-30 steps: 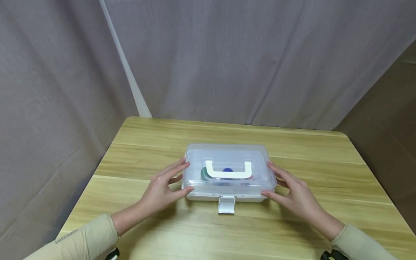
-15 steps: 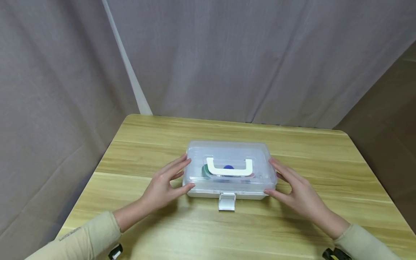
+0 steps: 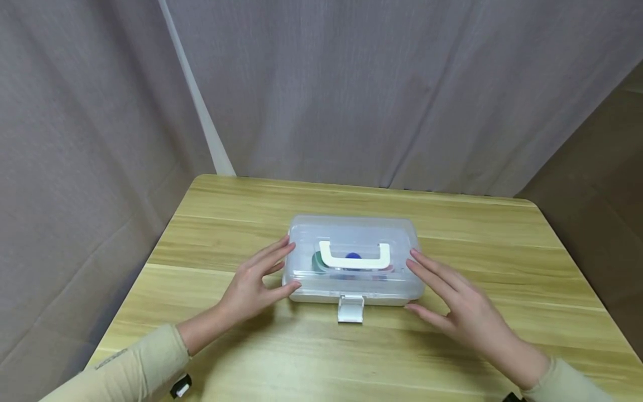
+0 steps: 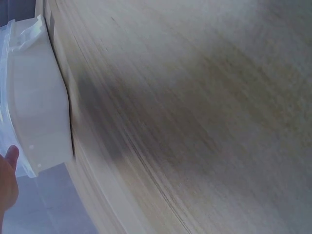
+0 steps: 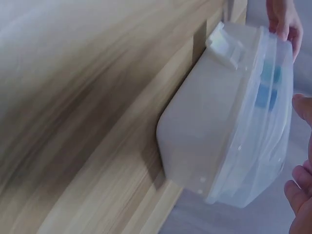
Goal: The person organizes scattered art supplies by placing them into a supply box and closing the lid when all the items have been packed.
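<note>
A translucent plastic storage box [image 3: 351, 229] with its lid down sits on the table. Its white handle [image 3: 355, 263] lies on the lid, and the white front latch [image 3: 350, 309] hangs unfastened. Through the lid, a green round item [image 3: 318, 262] and a blue one [image 3: 353, 255] show dimly. My left hand [image 3: 253, 287] holds the box's left end, thumb at the front corner; the left wrist view shows that thumb [image 4: 12, 155] against the lid's edge. My right hand [image 3: 467, 304] is by the right end, fingers extended over the lid's corner; they look apart from it in the right wrist view.
The wood-grain table [image 3: 241, 212] extends around the box on all sides. Grey curtains [image 3: 321, 100] hang behind it and at the left, and a brown panel [image 3: 598, 184] stands along the right.
My right hand has loosened from the box's right end, its fingers now straighter and its thumb lower and off the front corner. My left hand and the box have stayed put.
</note>
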The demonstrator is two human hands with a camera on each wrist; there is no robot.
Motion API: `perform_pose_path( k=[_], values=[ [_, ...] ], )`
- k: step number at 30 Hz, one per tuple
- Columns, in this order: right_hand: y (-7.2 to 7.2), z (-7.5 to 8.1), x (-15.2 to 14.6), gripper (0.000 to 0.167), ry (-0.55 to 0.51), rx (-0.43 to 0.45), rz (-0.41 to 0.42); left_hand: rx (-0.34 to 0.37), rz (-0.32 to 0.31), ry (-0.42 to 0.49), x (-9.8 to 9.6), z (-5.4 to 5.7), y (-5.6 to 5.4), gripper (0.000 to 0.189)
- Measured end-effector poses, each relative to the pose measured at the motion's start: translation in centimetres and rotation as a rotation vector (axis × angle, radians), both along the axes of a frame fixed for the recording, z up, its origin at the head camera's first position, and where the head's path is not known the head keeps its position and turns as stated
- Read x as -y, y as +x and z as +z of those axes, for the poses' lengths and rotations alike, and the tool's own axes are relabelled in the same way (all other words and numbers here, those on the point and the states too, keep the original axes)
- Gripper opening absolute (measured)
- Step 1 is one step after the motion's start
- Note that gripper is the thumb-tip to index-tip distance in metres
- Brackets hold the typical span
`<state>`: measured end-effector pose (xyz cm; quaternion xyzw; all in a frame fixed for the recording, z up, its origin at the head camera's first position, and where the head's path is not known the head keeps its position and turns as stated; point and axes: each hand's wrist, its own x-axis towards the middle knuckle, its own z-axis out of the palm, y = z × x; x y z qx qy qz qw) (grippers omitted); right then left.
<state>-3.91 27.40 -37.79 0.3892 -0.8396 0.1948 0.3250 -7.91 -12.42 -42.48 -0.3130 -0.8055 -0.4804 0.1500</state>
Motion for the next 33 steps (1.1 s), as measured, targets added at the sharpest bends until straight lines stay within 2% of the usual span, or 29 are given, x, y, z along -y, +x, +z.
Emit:
perform_pose_path(
  k=[8, 15, 22, 30, 33],
  values=[
    [1.1, 0.3, 1.4, 0.063, -0.015, -0.046, 0.075, -0.007, 0.005, 0.002, 0.0, -0.2, 0.0, 0.074],
    [1.4, -0.4, 1.6, 0.062, -0.020, -0.021, 0.084, -0.009, 0.007, 0.002, 0.0, -0.6, 0.1, 0.081],
    [1.6, -0.8, 1.8, 0.061, -0.040, -0.031, 0.120, 0.045, 0.021, -0.008, -0.1, -1.4, 0.4, 0.096],
    [2.0, -1.1, 2.5, 0.049, -0.009, -0.122, 0.182, 0.065, 0.039, -0.009, -0.3, -1.3, 0.6, 0.097],
    [2.2, -1.6, 2.7, 0.047, 0.001, -0.124, 0.202, 0.070, 0.042, -0.009, -0.3, -1.2, 0.6, 0.098]
  ],
)
